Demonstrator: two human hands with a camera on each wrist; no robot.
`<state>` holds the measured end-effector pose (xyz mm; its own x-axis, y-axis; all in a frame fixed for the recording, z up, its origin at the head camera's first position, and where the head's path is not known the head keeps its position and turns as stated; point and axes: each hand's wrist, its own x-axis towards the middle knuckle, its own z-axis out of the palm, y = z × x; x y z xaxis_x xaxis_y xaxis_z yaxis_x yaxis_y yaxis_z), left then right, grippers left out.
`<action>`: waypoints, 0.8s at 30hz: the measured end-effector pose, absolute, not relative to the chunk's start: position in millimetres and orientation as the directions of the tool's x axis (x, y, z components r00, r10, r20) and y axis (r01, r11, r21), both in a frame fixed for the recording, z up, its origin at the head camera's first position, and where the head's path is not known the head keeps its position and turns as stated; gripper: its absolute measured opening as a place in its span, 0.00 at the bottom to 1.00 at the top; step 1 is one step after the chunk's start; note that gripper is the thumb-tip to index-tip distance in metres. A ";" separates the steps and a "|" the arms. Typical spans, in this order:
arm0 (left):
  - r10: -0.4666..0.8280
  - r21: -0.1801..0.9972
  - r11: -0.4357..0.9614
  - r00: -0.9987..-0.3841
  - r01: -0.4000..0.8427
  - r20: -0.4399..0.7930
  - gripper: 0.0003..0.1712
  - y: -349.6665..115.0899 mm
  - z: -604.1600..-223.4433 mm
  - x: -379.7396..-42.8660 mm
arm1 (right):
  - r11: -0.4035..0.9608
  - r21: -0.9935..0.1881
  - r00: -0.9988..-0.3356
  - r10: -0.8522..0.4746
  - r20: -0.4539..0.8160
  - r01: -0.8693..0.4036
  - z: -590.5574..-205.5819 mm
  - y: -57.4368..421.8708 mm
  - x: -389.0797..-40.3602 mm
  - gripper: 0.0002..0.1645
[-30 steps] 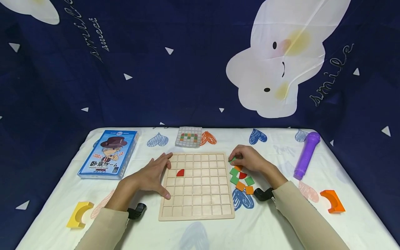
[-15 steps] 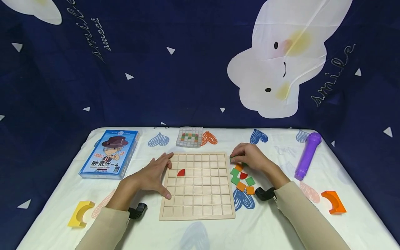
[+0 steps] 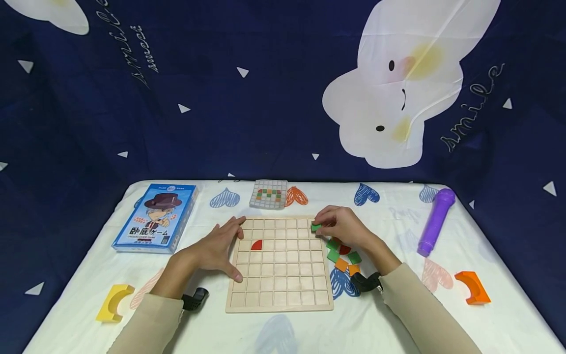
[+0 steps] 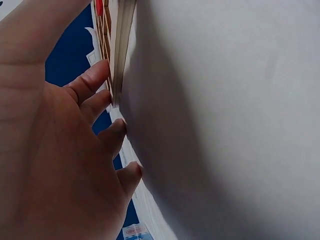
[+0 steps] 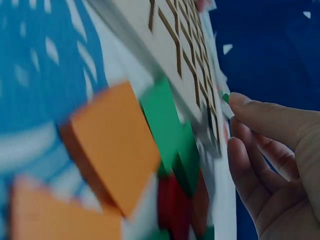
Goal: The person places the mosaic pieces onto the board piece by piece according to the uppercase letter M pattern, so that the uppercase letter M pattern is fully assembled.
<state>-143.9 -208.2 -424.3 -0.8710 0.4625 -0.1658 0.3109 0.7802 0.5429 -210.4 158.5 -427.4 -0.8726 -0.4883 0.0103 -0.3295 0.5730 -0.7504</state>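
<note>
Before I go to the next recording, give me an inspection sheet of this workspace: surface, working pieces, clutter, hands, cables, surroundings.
Surface: white tablecloth with heart prints.
Working pieces: wooden grid board bearing one red quarter-circle piece; loose green, orange and red pieces by its right edge; pattern card behind it.
Clutter: blue card-game box, yellow arch block, orange arch block, purple tube.
Hands: left hand touches the board's left edge; right hand pinches a green piece at the far right corner.
Cables: nothing seen.
Surroundings: navy backdrop with cloud prints.
</note>
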 end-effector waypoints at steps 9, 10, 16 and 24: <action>0.462 0.536 0.784 -0.871 0.312 -0.168 0.55 -208.2 -426.7 -145.0 | 0.488 -0.798 -0.826 -0.564 0.020 -0.353 -433.0 130.0 -195.4 0.12; 0.459 0.534 0.787 -0.872 0.311 -0.169 0.55 -208.4 -426.9 -145.1 | 0.478 -0.803 -0.820 -0.573 0.023 -0.356 -433.5 126.3 -194.1 0.12; 0.464 0.546 0.778 -0.871 0.312 -0.164 0.55 -209.2 -426.2 -144.8 | 0.454 -0.808 -0.796 -0.604 0.031 -0.376 -434.7 108.9 -189.5 0.12; 0.475 0.558 0.768 -0.864 0.315 -0.166 0.54 -209.8 -425.1 -145.2 | 0.407 -0.810 -0.763 -0.642 0.074 -0.421 -433.9 90.8 -186.6 0.11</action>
